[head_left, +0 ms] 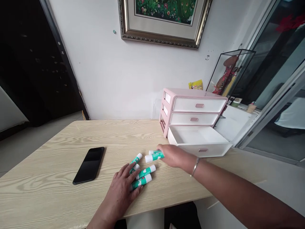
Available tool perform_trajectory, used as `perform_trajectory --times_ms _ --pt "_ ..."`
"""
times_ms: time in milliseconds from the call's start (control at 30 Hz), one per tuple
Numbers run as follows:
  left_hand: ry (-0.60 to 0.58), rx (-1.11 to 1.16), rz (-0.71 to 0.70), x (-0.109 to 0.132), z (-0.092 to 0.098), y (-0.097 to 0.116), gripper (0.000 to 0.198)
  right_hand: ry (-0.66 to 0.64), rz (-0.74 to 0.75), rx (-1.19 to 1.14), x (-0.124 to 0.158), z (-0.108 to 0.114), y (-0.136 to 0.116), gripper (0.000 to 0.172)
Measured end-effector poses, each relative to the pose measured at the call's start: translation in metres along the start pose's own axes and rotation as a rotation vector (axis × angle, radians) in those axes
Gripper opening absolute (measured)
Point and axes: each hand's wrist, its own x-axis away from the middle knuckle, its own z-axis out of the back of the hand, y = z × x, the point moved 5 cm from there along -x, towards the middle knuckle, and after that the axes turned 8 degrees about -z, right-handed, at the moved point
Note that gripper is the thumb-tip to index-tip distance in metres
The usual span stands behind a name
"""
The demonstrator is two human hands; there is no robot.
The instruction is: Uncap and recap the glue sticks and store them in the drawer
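Observation:
Several green-and-white glue sticks [144, 172] with white caps lie bunched on the table, pointing up and right. My left hand [121, 187] curls over this bunch, its fingers and thumb around the lower ends, which are partly hidden. Just above and to the right, my right hand [170, 155] grips two more glue sticks [154, 156], white caps facing left; its fingers are mostly hidden behind the hand. Behind my right hand, the bottom drawer [197, 135] of a pink and white drawer unit [195, 93] is pulled out, with nothing visible inside it.
A black phone [89, 166] lies on the wooden table [54, 156] left of my left hand. The two upper drawers [194, 119] are closed. A yellow packet [195, 85] shows behind the unit, and a glass display case [228, 71] stands at the right. The table's front edge runs below my hands.

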Motion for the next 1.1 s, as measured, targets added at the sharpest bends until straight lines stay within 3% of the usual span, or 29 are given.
perform_trajectory --times_ms 200,367,467,533,633,700,800,933,1100 --pt "0.015 -0.015 -0.023 -0.001 0.009 0.005 0.056 -0.118 0.078 0.016 -0.022 -0.049 -0.026 0.03" --pt "0.07 0.007 -0.026 -0.001 0.014 0.004 0.047 -0.194 0.184 -0.007 -0.039 -0.067 -0.029 0.046" --pt "0.1 0.016 -0.035 0.001 0.009 -0.001 0.042 -0.268 0.269 -0.061 -0.036 -0.07 -0.021 0.038" --pt "0.115 0.007 -0.037 0.003 0.003 -0.004 0.043 -0.202 0.271 -0.123 -0.035 -0.056 -0.004 0.037" --pt "0.131 -0.005 -0.029 0.004 -0.004 -0.006 0.047 0.022 0.058 -0.155 -0.038 -0.012 0.047 0.042" --pt "0.143 -0.012 -0.027 0.005 -0.004 -0.004 0.049 0.044 -0.188 -0.118 -0.041 0.016 0.093 0.036" --pt "0.169 -0.028 -0.041 0.005 -0.001 -0.001 0.053 0.024 -0.35 -0.08 -0.045 0.045 0.148 0.033" --pt "0.201 -0.036 -0.073 0.006 0.001 -0.001 0.056 -0.135 -0.481 -0.049 -0.048 0.038 0.194 0.042" --pt "0.181 -0.032 -0.061 0.006 0.002 -0.003 0.054 -0.332 -0.503 -0.032 -0.059 0.012 0.204 0.043"
